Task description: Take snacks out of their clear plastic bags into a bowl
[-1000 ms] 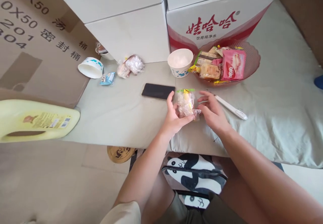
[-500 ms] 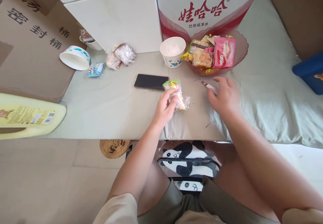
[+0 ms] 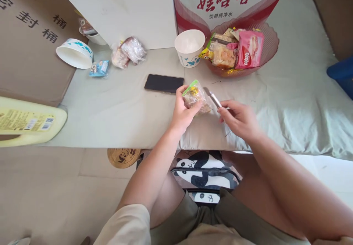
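Observation:
My left hand [image 3: 184, 110] is closed on a clear plastic snack packet [image 3: 197, 99] with a green strip along its top and a yellow mark. Its thumb lies across the front of the packet; the contents are hard to make out. My right hand [image 3: 238, 120], slightly blurred, pinches a small knife [image 3: 213, 98] with a pale handle. The metal end points up and left, close to the packet's right side. A black phone [image 3: 164, 83] lies flat just behind my left hand.
Behind my hands stand a paper cup [image 3: 189, 49] and a pink bowl [image 3: 271, 50] heaped with wrapped snacks. Leftward are a tipped paper cup [image 3: 74, 53], a blue packet [image 3: 99, 68], crumpled wrappers [image 3: 129, 52] and a yellow jug [image 3: 33, 121]. Boxes [image 3: 118, 13] line the back.
My right hand has moved left and toward me, bringing the knife up beside the packet. My left hand has turned the packet and grips it with its thumb in front.

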{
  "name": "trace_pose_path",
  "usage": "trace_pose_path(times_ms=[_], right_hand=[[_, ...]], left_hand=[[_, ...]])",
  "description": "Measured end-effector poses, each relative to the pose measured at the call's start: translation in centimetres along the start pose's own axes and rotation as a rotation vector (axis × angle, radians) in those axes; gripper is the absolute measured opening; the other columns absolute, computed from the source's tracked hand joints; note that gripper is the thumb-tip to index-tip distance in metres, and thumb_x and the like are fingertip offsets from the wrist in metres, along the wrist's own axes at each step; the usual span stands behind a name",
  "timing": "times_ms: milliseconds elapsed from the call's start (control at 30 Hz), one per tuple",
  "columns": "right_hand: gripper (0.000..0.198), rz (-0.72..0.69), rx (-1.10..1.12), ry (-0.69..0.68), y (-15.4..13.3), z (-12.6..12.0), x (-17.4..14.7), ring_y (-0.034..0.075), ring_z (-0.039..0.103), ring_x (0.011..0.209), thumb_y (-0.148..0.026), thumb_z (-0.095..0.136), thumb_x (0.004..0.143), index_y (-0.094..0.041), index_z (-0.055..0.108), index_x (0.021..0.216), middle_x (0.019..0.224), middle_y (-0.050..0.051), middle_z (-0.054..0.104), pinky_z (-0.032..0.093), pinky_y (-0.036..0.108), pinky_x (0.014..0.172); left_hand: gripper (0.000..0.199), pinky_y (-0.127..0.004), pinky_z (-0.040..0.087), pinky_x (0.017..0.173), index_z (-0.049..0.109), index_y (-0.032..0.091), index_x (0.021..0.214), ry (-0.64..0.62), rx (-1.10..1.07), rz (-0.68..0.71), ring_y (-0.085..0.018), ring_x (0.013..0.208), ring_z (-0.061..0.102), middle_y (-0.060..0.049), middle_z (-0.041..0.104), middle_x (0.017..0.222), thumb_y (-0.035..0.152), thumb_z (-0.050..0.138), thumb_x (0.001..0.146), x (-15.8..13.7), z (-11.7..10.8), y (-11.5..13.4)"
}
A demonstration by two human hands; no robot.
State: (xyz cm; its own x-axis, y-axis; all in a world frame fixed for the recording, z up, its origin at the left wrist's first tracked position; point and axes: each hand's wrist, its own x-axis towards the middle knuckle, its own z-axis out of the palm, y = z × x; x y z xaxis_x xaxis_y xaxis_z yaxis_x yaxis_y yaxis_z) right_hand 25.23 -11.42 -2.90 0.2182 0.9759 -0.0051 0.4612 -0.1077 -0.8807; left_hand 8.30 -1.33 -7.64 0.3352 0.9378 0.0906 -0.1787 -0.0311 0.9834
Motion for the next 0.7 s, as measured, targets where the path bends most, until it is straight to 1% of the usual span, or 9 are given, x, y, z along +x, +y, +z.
trace_pose_path(times_ms=[67, 167, 233, 267, 367, 467, 567, 633, 700], right_hand=[[0.028, -0.068, -0.077, -0.039, 0.0, 0.5, 0.4, 0.017, 0.06, 0.061, -0.04, 0.053, 0.092, -0.021, 0.073, 0.097, 0.072, 0.003, 0.067, 0.044, 0.031, 0.062], [0.028, -0.087, -0.258, -0.099, 0.5, 0.3, 0.7, 0.018, 0.058, 0.063, -0.035, 0.051, 0.092, -0.022, 0.074, 0.084, 0.072, 0.004, 0.067, 0.041, 0.032, 0.063], [0.027, -0.052, -0.36, -0.052, 0.9, -0.2, 0.7, 0.02, 0.061, 0.069, -0.035, 0.051, 0.091, -0.022, 0.074, 0.082, 0.078, 0.006, 0.071, 0.042, 0.033, 0.063], [0.027, -0.024, -0.4, 0.009, 1.2, -0.5, 0.6, 0.022, 0.063, 0.071, -0.036, 0.052, 0.091, -0.023, 0.075, 0.085, 0.083, 0.007, 0.073, 0.042, 0.033, 0.064], [0.029, 0.044, -0.482, 0.207, 1.7, -1.2, 0.4, 0.025, 0.066, 0.075, -0.038, 0.054, 0.09, -0.024, 0.076, 0.102, 0.095, 0.009, 0.077, 0.044, 0.036, 0.066], [0.029, 0.071, -0.516, 0.274, 2.1, -2.0, 0.2, 0.027, 0.066, 0.075, -0.037, 0.054, 0.091, -0.022, 0.075, 0.103, 0.094, 0.011, 0.076, 0.048, 0.041, 0.071], [0.03, 0.035, -0.576, 0.362, 2.3, -2.7, 0.2, 0.033, 0.068, 0.095, -0.033, 0.053, 0.092, -0.021, 0.072, 0.111, 0.11, 0.016, 0.073, 0.05, 0.052, 0.087], [0.037, -0.069, -0.568, 0.357, 2.5, -2.7, 0.2, 0.037, 0.063, 0.116, -0.029, 0.055, 0.089, -0.021, 0.068, 0.122, 0.127, 0.018, 0.068, 0.047, 0.056, 0.099], [0.046, -0.204, -0.483, 0.231, 2.5, -2.2, 0.2, 0.036, 0.059, 0.127, -0.029, 0.058, 0.087, -0.02, 0.063, 0.132, 0.137, 0.017, 0.063, 0.046, 0.054, 0.105]], left_hand=[[0.073, -0.037, 0.058, 0.092, 0.048, 0.033, 0.123, 0.029, -0.016, -0.011, -0.019, 0.1, 0.07, -0.002, 0.066, 0.113, 0.056, 0.089, 0.067, 0.4, -0.4, -0.1], [0.07, -0.036, 0.059, 0.088, 0.046, 0.035, 0.123, 0.149, -0.057, -0.066, -0.02, 0.104, 0.07, -0.003, 0.065, 0.119, 0.051, 0.089, 0.07, 1.1, -1.8, 0.2], [0.067, -0.035, 0.06, 0.084, 0.045, 0.036, 0.126, 0.205, -0.047, -0.075, -0.02, 0.102, 0.07, -0.003, 0.065, 0.119, 0.048, 0.086, 0.074, 1.4, -2.7, 0.6], [0.066, -0.034, 0.06, 0.082, 0.047, 0.036, 0.127, 0.205, -0.011, -0.059, -0.019, 0.099, 0.07, -0.003, 0.065, 0.118, 0.046, 0.085, 0.074, 1.3, -3.0, 0.9], [0.055, -0.029, 0.057, 0.079, 0.057, 0.029, 0.119, 0.092, 0.189, 0.022, -0.017, 0.094, 0.068, -0.004, 0.065, 0.115, 0.041, 0.085, 0.073, 0.9, -3.2, 1.4], [0.039, -0.028, 0.055, 0.078, 0.063, 0.024, 0.108, -0.023, 0.358, 0.064, -0.017, 0.089, 0.065, -0.005, 0.066, 0.109, 0.041, 0.08, 0.077, 0.3, -2.7, 1.5], [0.028, -0.036, 0.054, 0.095, 0.067, 0.024, 0.102, 0.017, 0.53, 0.172, -0.022, 0.106, 0.065, -0.006, 0.065, 0.112, 0.035, 0.078, 0.079, 0.2, -2.5, 1.5], [0.016, -0.039, 0.05, 0.102, 0.069, 0.022, 0.089, 0.011, 0.636, 0.252, -0.024, 0.113, 0.063, -0.008, 0.065, 0.114, 0.031, 0.077, 0.079, 0.4, -2.6, 1.5], [0.012, -0.037, 0.052, 0.095, 0.068, 0.021, 0.08, -0.086, 0.659, 0.252, -0.022, 0.101, 0.066, -0.007, 0.069, 0.102, 0.031, 0.069, 0.086, 0.4, -2.5, 1.7]])
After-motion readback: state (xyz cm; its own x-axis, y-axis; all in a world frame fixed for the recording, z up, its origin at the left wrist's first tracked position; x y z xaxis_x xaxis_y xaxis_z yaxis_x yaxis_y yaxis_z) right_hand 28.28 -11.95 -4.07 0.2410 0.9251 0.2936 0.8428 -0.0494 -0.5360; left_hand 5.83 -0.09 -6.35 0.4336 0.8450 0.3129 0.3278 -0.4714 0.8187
